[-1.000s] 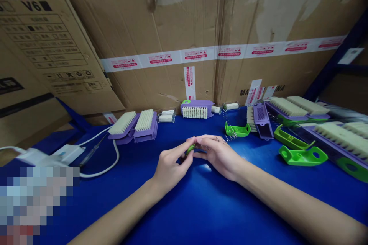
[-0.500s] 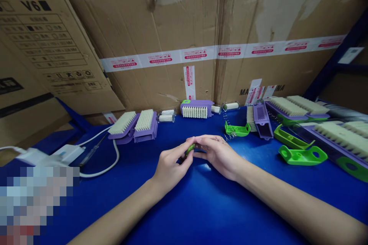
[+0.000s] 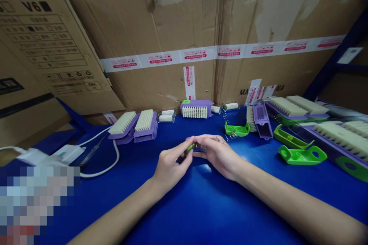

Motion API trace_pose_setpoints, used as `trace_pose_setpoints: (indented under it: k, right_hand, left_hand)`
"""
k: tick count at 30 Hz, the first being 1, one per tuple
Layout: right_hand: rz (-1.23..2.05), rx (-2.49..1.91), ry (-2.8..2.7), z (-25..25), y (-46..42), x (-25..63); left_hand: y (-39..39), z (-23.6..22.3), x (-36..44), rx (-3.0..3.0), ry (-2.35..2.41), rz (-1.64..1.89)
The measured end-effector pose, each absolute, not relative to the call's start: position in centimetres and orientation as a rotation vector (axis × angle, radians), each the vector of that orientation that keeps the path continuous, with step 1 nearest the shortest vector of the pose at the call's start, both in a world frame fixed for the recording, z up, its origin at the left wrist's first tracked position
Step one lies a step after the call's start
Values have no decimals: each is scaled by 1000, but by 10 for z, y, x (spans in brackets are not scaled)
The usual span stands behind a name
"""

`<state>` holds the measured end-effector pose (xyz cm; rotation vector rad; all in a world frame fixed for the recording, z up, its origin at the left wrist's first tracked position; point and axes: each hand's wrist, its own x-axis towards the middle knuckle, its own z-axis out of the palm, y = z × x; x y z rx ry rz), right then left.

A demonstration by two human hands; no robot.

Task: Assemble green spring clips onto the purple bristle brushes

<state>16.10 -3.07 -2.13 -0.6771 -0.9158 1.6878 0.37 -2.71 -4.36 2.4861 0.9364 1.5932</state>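
Observation:
My left hand (image 3: 172, 166) pinches a small green plastic part (image 3: 190, 148), mostly hidden by the fingers. My right hand (image 3: 220, 157) meets it fingertip to fingertip, closed on what looks like a thin metal coil spring (image 3: 198, 146) touching the green part. More wire coils show behind the right knuckles; whether they belong to the same spring I cannot tell. Just beyond that hand lies a green end piece (image 3: 237, 129) with loose springs (image 3: 230, 137) beside it. Two further green pieces, one a curved clip (image 3: 291, 139) and one with a hole (image 3: 301, 155), rest to the right.
Purple brushes with cream bristles stand at the left (image 3: 144, 120), back (image 3: 195, 109) and right (image 3: 339, 136). A purple housing (image 3: 262, 120), clear tubes (image 3: 166, 116), a screwdriver (image 3: 93, 151) and a white cable (image 3: 116, 157) lie on the blue table (image 3: 198, 214). Cardboard (image 3: 161, 34) walls the back.

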Motion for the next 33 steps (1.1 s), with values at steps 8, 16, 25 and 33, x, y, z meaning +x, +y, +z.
trace_pose_setpoints:
  k: [8,16,25,33]
  right_hand:
    - [1678,-687,-927,-21,-31,161]
    - [1676,-702,-916,-21,-31,160]
    - [1731,-664,-947,-19,-32,162]
    - [1719,-665,-1004,-21,-32,163]
  left_hand:
    - [-28,-42,4,2526,940,1585]
    - [-28,-43,4,2472,949,1581]
    - [-24,-45,1,2234,1052,1443]
    - [-23,-45,1,2182,1039,1415]
